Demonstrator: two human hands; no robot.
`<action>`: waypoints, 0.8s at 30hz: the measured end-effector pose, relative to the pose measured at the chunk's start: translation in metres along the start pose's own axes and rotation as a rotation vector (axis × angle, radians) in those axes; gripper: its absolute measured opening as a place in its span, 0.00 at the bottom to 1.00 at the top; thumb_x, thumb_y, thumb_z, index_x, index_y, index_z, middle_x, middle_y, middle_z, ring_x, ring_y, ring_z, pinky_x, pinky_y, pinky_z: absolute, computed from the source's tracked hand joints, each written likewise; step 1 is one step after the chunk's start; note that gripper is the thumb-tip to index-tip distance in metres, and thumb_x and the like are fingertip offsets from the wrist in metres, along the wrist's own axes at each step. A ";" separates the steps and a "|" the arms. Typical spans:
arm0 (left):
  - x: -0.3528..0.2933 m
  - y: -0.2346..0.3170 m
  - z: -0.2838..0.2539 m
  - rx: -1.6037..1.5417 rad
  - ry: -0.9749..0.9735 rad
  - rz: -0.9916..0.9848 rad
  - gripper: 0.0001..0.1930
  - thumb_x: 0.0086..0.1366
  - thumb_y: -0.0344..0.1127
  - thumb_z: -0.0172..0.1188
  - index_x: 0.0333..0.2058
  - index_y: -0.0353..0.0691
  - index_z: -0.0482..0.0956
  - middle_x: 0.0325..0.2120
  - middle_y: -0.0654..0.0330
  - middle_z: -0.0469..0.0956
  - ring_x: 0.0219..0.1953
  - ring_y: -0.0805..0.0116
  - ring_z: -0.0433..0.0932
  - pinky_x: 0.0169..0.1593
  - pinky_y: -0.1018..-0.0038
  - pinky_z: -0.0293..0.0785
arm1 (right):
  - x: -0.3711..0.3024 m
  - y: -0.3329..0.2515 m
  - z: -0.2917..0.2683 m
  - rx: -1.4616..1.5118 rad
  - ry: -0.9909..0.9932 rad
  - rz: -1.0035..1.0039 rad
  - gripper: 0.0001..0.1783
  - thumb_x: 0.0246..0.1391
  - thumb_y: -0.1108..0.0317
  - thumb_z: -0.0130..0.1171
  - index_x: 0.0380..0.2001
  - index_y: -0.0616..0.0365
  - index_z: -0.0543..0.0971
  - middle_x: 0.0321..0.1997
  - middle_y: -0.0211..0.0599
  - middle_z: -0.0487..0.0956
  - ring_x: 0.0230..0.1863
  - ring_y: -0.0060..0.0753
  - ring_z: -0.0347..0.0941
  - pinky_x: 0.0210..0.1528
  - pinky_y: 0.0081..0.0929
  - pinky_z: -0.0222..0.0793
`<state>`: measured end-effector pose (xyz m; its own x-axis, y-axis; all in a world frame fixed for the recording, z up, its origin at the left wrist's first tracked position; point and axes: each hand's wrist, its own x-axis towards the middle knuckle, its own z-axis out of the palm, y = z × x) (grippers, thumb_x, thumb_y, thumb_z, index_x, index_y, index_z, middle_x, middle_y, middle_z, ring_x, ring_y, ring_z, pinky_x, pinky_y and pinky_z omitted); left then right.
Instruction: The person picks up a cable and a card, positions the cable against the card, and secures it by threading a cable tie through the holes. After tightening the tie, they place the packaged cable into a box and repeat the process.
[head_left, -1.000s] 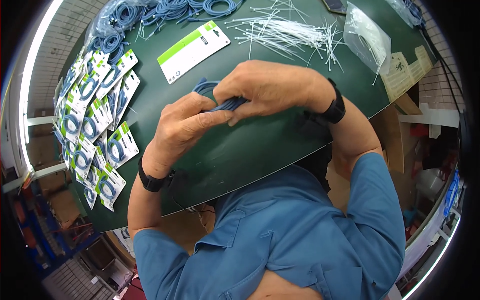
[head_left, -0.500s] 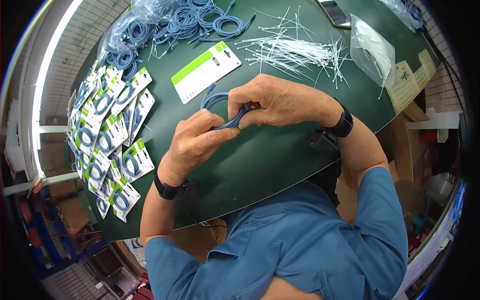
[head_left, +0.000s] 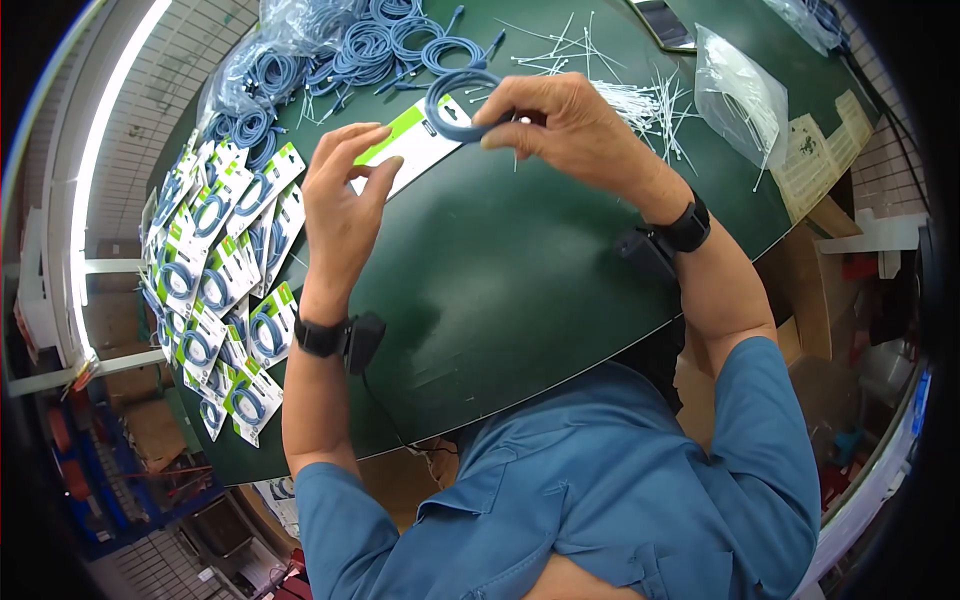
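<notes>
My right hand (head_left: 565, 120) pinches a coiled blue cable (head_left: 440, 105) between thumb and fingers, holding it above the far end of a white-and-green packaging card (head_left: 418, 155). The card lies slanted on the dark green table, partly covered by the coil and my left hand. My left hand (head_left: 345, 190) is over the card's near-left end, thumb and fingers apart with card showing between them. Whether its fingertips touch the card I cannot tell. A black band with a small dark device sits on each wrist.
At the left, cards with coiled cables (head_left: 210, 290) lie overlapping. More blue cable coils (head_left: 365, 50) and clear plastic are heaped at the back. White cable ties (head_left: 640, 105) spread behind my right hand, near a clear bag of ties (head_left: 740, 100) and a phone (head_left: 665, 25).
My right hand has carried the cable coil away from me, up to the card. The left hand has let go of the coil, opened and shifted to the card's left end.
</notes>
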<state>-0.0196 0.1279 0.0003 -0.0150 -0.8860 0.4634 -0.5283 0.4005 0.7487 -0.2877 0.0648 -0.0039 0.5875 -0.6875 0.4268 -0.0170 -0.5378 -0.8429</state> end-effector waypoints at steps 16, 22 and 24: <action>0.022 -0.084 0.022 0.763 -0.376 0.045 0.42 0.63 0.57 0.68 0.66 0.32 0.67 0.60 0.36 0.73 0.64 0.40 0.71 0.67 0.55 0.66 | -0.001 0.018 -0.006 -0.052 0.149 0.069 0.07 0.61 0.69 0.68 0.41 0.58 0.83 0.26 0.26 0.79 0.25 0.14 0.72 0.29 0.17 0.69; 0.024 -0.083 0.004 0.634 -0.439 0.050 0.36 0.66 0.54 0.65 0.64 0.36 0.70 0.61 0.36 0.73 0.64 0.39 0.71 0.67 0.54 0.66 | -0.002 0.022 -0.005 -0.031 0.142 0.077 0.08 0.60 0.68 0.69 0.41 0.58 0.84 0.26 0.26 0.79 0.25 0.14 0.71 0.29 0.18 0.68; 0.023 -0.086 -0.004 0.623 -0.456 0.088 0.34 0.67 0.53 0.64 0.64 0.37 0.71 0.61 0.36 0.72 0.65 0.39 0.70 0.67 0.54 0.66 | -0.001 0.023 -0.004 -0.033 0.133 0.060 0.08 0.60 0.68 0.70 0.41 0.58 0.84 0.27 0.26 0.79 0.25 0.14 0.71 0.29 0.18 0.68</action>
<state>0.0289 0.0741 -0.0513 -0.3556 -0.9197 0.1665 -0.8867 0.3883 0.2512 -0.2922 0.0514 -0.0224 0.4726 -0.7760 0.4177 -0.0763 -0.5082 -0.8578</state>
